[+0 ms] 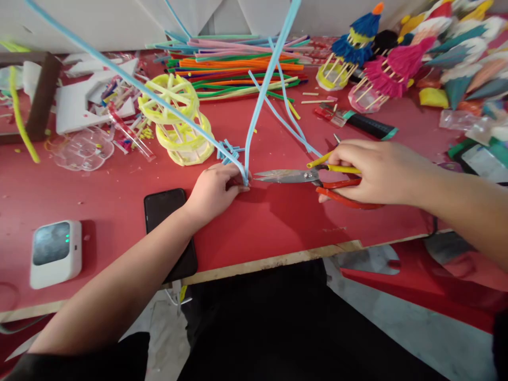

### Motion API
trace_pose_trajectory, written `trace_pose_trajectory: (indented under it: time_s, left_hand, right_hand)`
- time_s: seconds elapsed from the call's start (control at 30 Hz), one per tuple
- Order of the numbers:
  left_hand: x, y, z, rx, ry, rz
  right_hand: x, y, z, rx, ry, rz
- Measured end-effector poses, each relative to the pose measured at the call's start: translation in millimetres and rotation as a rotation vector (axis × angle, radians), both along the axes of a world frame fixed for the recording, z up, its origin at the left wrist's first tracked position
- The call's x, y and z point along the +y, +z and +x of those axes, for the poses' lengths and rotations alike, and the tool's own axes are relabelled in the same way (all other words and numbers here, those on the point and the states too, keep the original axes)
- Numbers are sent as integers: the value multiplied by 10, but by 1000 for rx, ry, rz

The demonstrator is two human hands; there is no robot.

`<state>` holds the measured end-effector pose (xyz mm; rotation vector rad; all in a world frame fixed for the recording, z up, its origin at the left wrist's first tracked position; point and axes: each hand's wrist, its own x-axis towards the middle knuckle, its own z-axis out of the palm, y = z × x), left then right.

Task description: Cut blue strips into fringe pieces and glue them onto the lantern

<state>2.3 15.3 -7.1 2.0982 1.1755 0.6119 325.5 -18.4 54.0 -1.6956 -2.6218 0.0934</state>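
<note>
My left hand (216, 190) rests on the red table (278, 222) and pinches the fold of a long light-blue pipe cleaner (262, 100), whose two ends rise out of the top of the view. My right hand (377, 172) is closed round the red handles of a pair of scissors (301, 177). A yellow stick pokes out between its fingers as well. The scissor blades are together and point left, their tip just short of the pinched fold. Short blue cut-offs (229, 150) lie behind my left hand.
A black phone (164, 209) lies under my left forearm, a white device (55, 253) at the left edge. Two yellow lantern frames (178, 119) stand behind. Coloured pipe cleaners (238, 66) are piled at the back; tasselled ornaments (381, 66) crowd the right.
</note>
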Motion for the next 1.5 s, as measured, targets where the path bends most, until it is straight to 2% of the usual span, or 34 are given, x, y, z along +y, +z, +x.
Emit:
trace_pose_trajectory:
  time_s: [0.1,0.33,0.63,0.97,1.1,1.23,1.5]
  left_hand:
    - [-1,-15,1,-12,12,14]
    - [16,-39,-10,35,-19,72]
    - [9,-69,-17,-3,10,39]
    - [2,-61,-13,-60,14,4]
    - [0,-69,-13,-97,-17,7]
    - [9,-53,-12,-25,-4,26]
    - [0,10,10,33,-7,24]
  right_hand:
    - [25,-43,-24,14,57,33]
    - [128,15,-92,22,93,-44]
    - [239,-95,-46,87,143,-88]
    - [271,17,-156,26,88,-145]
    - [253,-33,-141,78,86,-121]
    - [229,-112,-102,158,105,-91]
    - [166,-185,-85,204,11,-194]
